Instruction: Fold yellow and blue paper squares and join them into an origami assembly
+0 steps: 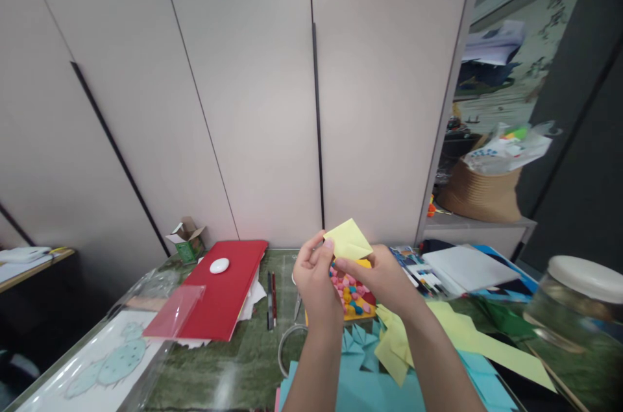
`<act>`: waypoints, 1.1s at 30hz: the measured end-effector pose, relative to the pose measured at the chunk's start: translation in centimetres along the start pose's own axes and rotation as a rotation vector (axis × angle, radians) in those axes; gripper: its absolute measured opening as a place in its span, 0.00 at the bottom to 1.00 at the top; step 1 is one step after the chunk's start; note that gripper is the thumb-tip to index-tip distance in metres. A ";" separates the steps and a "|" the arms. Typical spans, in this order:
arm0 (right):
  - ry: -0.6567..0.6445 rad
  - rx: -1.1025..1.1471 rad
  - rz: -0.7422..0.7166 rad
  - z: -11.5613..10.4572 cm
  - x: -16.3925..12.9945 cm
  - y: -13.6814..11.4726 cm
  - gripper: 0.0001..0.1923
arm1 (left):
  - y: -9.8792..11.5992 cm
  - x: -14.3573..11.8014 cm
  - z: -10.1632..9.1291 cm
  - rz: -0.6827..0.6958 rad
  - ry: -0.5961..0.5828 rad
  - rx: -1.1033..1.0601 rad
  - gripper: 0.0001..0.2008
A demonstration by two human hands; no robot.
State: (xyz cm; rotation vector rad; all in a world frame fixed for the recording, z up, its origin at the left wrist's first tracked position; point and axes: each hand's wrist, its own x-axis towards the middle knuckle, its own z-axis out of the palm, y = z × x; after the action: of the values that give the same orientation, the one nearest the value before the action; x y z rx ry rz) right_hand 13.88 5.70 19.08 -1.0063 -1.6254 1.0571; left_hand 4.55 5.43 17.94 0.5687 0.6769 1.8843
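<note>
My left hand (pixel 315 282) and my right hand (pixel 382 277) are raised together above the table, both pinching a small folded sheet of pale yellow paper (pixel 348 240). The paper's corner points up past my fingertips. Directly beneath my hands lies a yellow tray (pixel 361 316) filled with several small pink, blue and yellow folded pieces. Blue paper sheets (pixel 360 386) and yellow-green paper pieces (pixel 467 334) lie by my forearms.
A red folder (pixel 224 295) with a white oval object (pixel 219 265) lies at the left, with pens (pixel 270 300) beside it. A cactus drawing (pixel 107 360) is front left, a small green box (pixel 187 242) behind. A glass jar (pixel 579 308) stands at the right, near books (pixel 462 269).
</note>
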 end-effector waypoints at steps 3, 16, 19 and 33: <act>0.006 -0.086 -0.042 -0.3 0.1 0.1 0.13 | 0.0 0.1 -0.1 0.005 -0.016 0.002 0.17; 0.445 -0.011 -0.248 -0.8 0.3 1.0 0.15 | 0.0 0.4 -0.1 0.003 -0.127 0.009 0.12; 0.447 -0.036 -0.347 -0.7 0.1 1.2 0.08 | -0.2 0.2 -0.1 0.010 -0.114 -0.035 0.12; 0.512 -0.186 -0.473 -0.2 0.0 1.4 0.06 | -0.7 0.0 -0.3 -0.051 -0.133 -0.112 0.13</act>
State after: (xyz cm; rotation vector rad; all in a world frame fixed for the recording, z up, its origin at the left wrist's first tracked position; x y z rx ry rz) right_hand 14.23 6.18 17.85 -0.8589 -1.4401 0.3008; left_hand 4.84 5.56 17.21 0.5930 0.4915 1.8068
